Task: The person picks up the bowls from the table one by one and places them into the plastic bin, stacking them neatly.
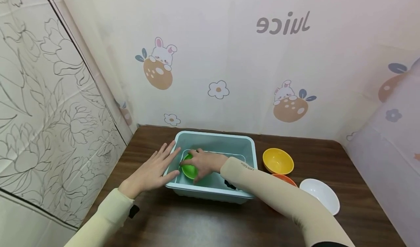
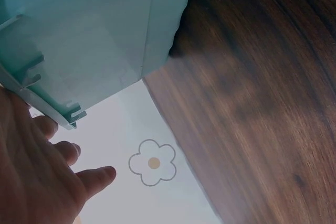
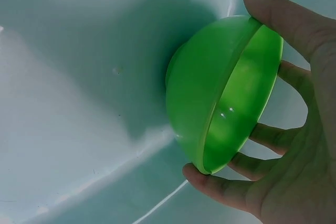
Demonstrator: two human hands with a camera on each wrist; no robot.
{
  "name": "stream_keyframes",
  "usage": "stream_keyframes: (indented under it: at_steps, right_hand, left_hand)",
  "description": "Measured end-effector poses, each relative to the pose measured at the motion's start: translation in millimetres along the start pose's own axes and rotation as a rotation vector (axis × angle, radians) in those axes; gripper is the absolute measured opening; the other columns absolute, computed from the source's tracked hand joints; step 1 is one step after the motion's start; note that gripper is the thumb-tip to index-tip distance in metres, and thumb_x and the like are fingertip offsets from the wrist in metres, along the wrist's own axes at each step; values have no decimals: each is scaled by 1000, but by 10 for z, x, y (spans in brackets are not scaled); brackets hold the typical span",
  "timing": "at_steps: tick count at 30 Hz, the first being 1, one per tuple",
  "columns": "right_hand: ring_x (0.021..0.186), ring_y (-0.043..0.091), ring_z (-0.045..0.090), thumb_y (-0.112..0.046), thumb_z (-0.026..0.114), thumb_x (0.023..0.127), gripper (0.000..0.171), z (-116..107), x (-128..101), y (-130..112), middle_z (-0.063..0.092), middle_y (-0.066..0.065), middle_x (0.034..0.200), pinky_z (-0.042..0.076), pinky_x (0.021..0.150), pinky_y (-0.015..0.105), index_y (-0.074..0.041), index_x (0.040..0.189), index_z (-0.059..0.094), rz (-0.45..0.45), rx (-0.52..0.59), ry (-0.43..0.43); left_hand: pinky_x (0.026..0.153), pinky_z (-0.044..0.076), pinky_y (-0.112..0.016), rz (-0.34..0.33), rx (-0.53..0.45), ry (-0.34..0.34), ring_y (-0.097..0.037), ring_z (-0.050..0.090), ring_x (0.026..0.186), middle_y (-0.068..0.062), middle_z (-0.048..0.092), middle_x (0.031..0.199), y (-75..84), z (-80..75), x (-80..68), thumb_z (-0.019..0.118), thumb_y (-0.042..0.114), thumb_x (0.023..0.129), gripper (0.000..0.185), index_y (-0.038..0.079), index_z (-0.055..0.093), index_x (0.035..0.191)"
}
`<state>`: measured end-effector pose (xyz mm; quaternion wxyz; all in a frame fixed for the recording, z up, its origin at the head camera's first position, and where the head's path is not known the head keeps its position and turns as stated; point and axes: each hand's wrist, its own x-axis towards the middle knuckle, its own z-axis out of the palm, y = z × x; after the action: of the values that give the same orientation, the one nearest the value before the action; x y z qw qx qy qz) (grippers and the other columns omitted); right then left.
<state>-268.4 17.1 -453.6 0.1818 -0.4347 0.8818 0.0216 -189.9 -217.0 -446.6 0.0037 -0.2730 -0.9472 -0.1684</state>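
A light blue plastic bin [image 1: 226,143] stands on the dark wooden table. Inside it, near the left wall, is a green bowl [image 3: 210,87], its base against the bin floor. My right hand [image 1: 206,163] reaches in from above and grips the bowl by its rim, thumb on one side and fingers spread round the other. My left hand [image 1: 152,172] lies at the bin's left rim, fingers extended and spread. From the left wrist, the bin's outer wall [image 2: 100,45] shows beside the left fingers, which hold nothing else.
Right of the bin are a yellow bowl [image 1: 278,161], an orange bowl [image 1: 285,179] partly hidden by my right sleeve, and a white bowl [image 1: 319,195]. Behind the table hangs a patterned white sheet [image 1: 197,104]; another with line-drawn flowers [image 1: 59,112] borders the left side.
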Motion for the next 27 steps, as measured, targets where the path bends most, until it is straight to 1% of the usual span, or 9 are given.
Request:
stream_keyframes:
  at_steps: [4,10,17,27]
  right_hand:
    - [144,35,40,-56,83,81,86,6,-5,7,32,10,166,51,104,60,-49,155,40,12,-7,2]
    - [143,35,41,-54,83,82,86,14,-4,10,32,10,166,51,104,60,-48,155,40,21,10,-3]
    - [142,34,43,-56,82,82,86,23,3,16,32,10,166,52,104,59,-48,156,39,30,-1,-4]
    - [145,35,41,-57,82,82,87,11,8,-3,34,7,166,48,108,60,-50,156,38,52,-16,-14]
  left_hand:
    - [118,26,-72,-3,-4,1,-44,12,158,-7,6,175,1,2,2,48,57,103,77,21,21,166]
    - [118,25,-72,-3,0,-5,-44,11,158,-7,6,175,16,2,-8,48,57,103,78,21,20,166]
    - [117,26,-72,1,5,-4,-44,12,158,-8,7,175,35,-9,0,49,57,103,77,20,21,166]
    - [117,26,-72,-2,-7,-9,-43,11,159,-7,6,175,33,-4,-11,49,56,103,77,21,21,166]
